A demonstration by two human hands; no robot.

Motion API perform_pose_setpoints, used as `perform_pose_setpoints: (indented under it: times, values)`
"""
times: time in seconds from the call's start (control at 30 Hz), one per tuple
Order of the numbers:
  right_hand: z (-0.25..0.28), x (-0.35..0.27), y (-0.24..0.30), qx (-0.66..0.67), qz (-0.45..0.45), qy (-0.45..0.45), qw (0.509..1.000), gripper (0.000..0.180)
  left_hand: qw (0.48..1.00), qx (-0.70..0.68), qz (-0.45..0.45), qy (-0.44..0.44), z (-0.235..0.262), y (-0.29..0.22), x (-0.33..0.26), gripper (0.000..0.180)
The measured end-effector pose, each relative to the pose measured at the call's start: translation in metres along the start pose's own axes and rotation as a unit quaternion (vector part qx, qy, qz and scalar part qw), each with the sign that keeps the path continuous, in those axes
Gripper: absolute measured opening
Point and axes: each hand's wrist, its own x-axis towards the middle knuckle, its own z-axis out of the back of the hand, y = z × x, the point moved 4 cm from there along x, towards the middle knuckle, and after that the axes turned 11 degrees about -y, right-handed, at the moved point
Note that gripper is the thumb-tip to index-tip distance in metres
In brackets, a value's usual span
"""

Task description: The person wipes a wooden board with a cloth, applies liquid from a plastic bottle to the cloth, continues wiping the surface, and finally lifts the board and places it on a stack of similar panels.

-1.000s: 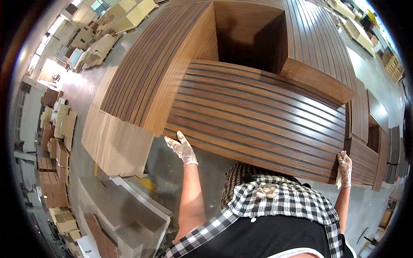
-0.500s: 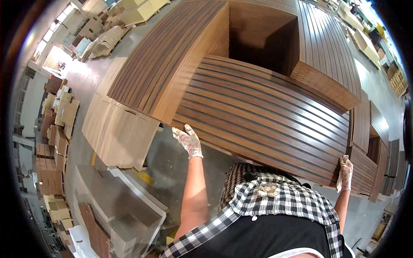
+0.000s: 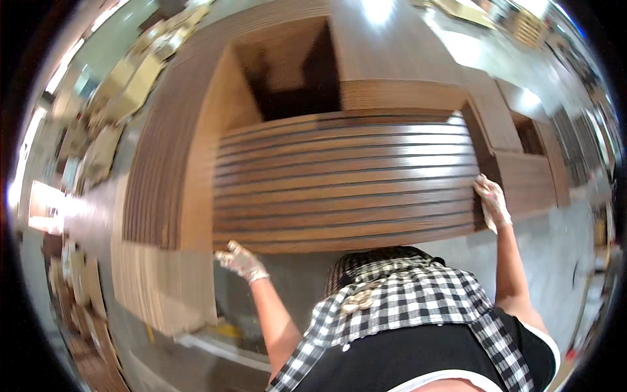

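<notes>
A wide brown wooden panel point(image 3: 346, 183) with dark parallel grooves lies in front of my body, its near edge close to my waist. My left hand point(image 3: 243, 261), in a pale patterned glove, holds the near left corner, fingertips against the edge. At the right end, my gloved right hand point(image 3: 493, 202) grips the panel's short edge, with the thumb side on top. The fingers under the panel are hidden. Beyond the panel, a dark open compartment point(image 3: 297, 98) sits between a grooved brown block point(image 3: 160, 163) on the left and a smoother brown block point(image 3: 398, 52).
Light wood boards point(image 3: 163, 284) are stacked low at the left, on the grey floor point(image 3: 274, 307). More brown cabinet pieces point(image 3: 526, 179) stand at the right. Cardboard pieces point(image 3: 124, 88) lie at the far left, and a pallet point(image 3: 526, 27) at the far right.
The view has turned, so the panel now lies nearly level across it. Its right end appears higher and its left end lower. Both hands stay at the panel's edges.
</notes>
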Motion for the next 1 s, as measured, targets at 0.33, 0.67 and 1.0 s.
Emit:
perform_pose_setpoints:
  times: [0.33,0.67,1.0]
  values:
    - [0.031,-0.025,-0.039,0.003,-0.001,-0.018,1.000,0.017,0.980,-0.073,0.175,0.063,-0.002,0.008,0.023,0.061]
    - [0.022,-0.090,-0.052,0.013,0.057,0.057,0.997,0.018,0.976,0.005,0.202,0.087,-0.021,0.040,0.071,0.066]
    - [-0.061,-0.126,-0.044,-0.446,0.265,-0.079,0.851,0.038,0.981,0.078,0.157,0.082,-0.028,0.039,0.117,0.055]
